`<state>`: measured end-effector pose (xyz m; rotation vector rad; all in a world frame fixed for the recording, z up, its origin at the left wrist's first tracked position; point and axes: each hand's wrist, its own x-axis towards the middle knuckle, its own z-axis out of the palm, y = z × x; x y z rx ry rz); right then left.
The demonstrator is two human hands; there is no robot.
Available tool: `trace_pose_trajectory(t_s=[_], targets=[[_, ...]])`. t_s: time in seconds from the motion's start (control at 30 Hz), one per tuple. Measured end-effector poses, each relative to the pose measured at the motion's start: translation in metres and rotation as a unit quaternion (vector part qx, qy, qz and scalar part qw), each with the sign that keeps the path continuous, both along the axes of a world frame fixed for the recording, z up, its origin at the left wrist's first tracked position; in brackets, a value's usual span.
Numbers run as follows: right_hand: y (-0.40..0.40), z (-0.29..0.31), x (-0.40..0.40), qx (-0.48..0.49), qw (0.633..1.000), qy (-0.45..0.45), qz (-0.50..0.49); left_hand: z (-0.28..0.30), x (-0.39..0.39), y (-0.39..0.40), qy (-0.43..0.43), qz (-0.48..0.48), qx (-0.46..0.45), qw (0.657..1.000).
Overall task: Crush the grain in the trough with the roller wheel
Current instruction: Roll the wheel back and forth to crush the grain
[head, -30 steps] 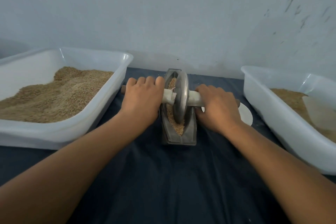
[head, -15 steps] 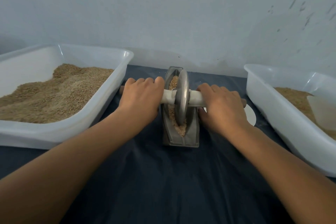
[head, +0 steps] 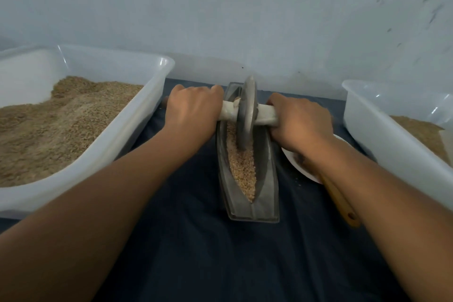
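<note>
Now both hands gripping roller wheel (head: 247, 110), grain (head: 241, 167) apparently crushed

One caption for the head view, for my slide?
Both hands roll a grey metal wheel through grain in a boat-shaped trough.

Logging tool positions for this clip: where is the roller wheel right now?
In the head view the roller wheel stands upright in the far half of the trough, centre frame, between the left hand and right hand.
</note>
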<state>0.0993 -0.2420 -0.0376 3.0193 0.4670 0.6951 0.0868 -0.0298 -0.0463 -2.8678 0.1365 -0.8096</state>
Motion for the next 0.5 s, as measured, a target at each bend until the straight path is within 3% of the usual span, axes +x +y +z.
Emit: trace_pose_trajectory(t_s=[0.1,0.3,0.5], targets=[[0.001,0.006,0.009,-0.003,1.0,0.025,-0.004,0.0,0.011,0.002,-0.005,-0.002,-0.018,1.0],[0.01,0.013,0.017,-0.037,0.999,-0.013,0.0,-0.007,0.012,0.009,-0.002,-0.009,-0.05,0.999],[0.002,-0.004,-0.009,0.004,0.999,-0.031,0.011,-0.007,-0.015,0.001,-0.034,-0.012,-0.012,0.999]])
